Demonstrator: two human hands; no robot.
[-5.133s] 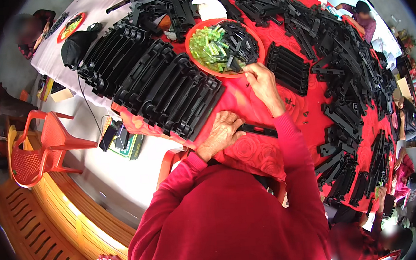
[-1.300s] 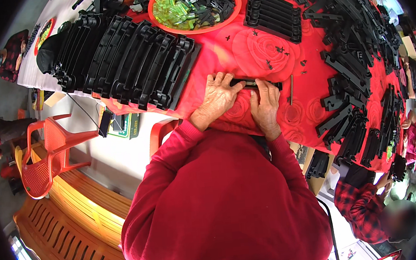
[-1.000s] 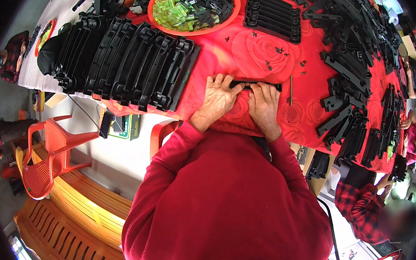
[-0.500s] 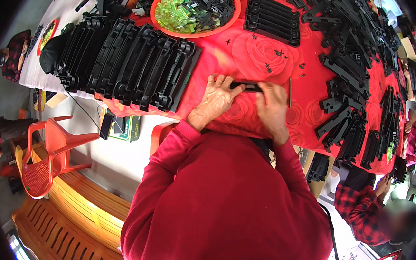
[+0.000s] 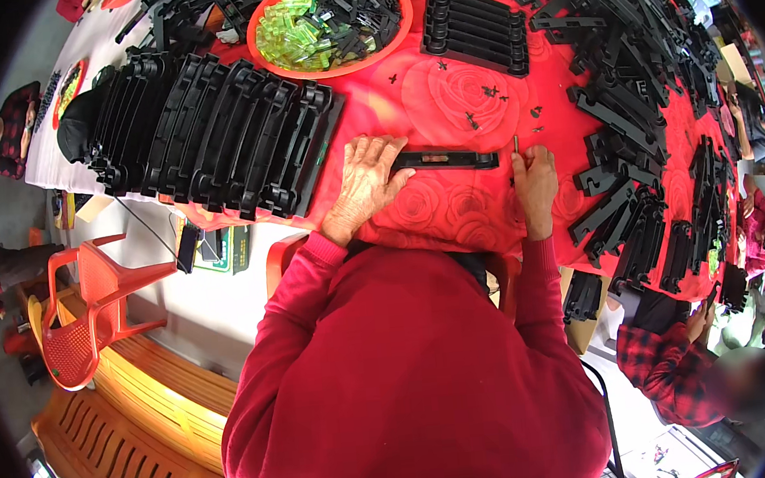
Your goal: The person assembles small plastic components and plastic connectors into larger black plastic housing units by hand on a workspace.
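A slim black plastic bar (image 5: 453, 159), like a spirit level body with a small slot in its middle, lies crosswise in front of me. My left hand (image 5: 367, 182) grips its left end between thumb and fingers. To the right of the bar, my right hand (image 5: 536, 189) is closed, its fingertips pinching a thin stick (image 5: 516, 143) that pokes out above them. Small black clips (image 5: 494, 93) are scattered on the red tablecloth (image 5: 373, 114) beyond the bar.
At the left stands a row of black bars (image 5: 221, 130). An orange-rimmed bowl (image 5: 406, 21) holds green vials and black pieces. Another bar stack (image 5: 474, 34) sits farther back. Loose black bars (image 5: 617, 131) heap up on the right. A co-worker in a checked shirt (image 5: 658, 370) sits at lower right.
My right hand has left the bar, moved right and down, and taken hold of the thin stick that lay on the cloth. My left hand still holds the bar, now more exposed.
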